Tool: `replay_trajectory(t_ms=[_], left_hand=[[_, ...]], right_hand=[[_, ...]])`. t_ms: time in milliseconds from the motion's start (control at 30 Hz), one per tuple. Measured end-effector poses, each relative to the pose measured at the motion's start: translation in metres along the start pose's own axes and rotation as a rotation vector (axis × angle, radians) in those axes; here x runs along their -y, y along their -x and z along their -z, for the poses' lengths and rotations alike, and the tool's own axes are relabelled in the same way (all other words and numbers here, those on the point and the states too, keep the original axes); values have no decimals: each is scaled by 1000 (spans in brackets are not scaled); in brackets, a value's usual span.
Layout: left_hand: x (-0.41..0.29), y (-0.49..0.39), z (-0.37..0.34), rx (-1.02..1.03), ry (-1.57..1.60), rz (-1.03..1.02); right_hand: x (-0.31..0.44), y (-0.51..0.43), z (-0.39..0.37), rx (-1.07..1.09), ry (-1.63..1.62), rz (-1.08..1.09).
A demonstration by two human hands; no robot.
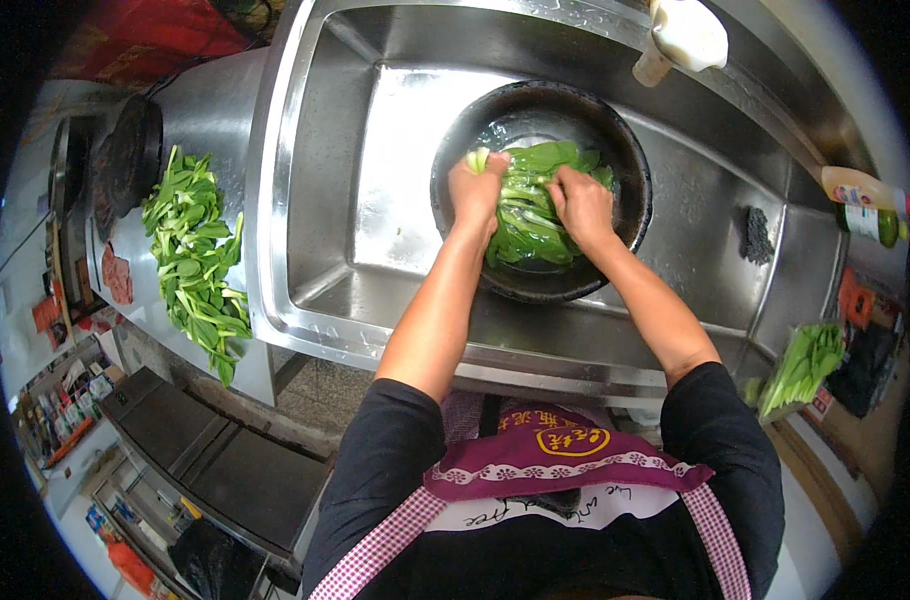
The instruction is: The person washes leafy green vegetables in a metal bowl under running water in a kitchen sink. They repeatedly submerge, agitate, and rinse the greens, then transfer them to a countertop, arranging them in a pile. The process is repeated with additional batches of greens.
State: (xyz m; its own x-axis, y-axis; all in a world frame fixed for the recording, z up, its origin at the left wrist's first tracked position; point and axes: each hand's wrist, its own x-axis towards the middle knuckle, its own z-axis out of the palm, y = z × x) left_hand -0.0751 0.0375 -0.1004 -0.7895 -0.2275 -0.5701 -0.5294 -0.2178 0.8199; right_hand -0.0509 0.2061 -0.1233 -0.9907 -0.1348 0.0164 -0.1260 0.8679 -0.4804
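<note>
A round dark metal basin (635, 172) stands in a large stainless steel sink, with water and leafy greens (530, 217) in it. At the basin's left side my left hand (476, 191) is closed around pale green stems, whose cut ends show above the fist. My right hand (584, 204) is over the right part of the greens, fingers curled and thumb against a stem; whether it grips any is hard to tell. The hands are apart, with leaves between them. More loose greens (196, 262) lie in a long heap on the steel counter left of the sink.
The sink's steel rim (335, 334) runs between me and the basin. A dark scouring pad (756, 236) lies in the sink's right end. Bottles (860, 189) stand beyond that end, and bagged greens (804, 367) are near its front corner. A white container (691, 34) is at the back edge.
</note>
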Motion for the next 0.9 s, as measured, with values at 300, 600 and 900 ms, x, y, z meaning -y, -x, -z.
replay_trajectory(t_ms=[300, 600, 900], left_hand=[[-10, 14, -11, 228, 154, -30], [-17, 16, -9, 79, 247, -8], [-4, -4, 4, -217, 372, 211]], right_hand=[[39, -13, 5, 236, -1217, -469], [68, -3, 8, 171, -914, -388], [4, -52, -3, 206, -607, -442]])
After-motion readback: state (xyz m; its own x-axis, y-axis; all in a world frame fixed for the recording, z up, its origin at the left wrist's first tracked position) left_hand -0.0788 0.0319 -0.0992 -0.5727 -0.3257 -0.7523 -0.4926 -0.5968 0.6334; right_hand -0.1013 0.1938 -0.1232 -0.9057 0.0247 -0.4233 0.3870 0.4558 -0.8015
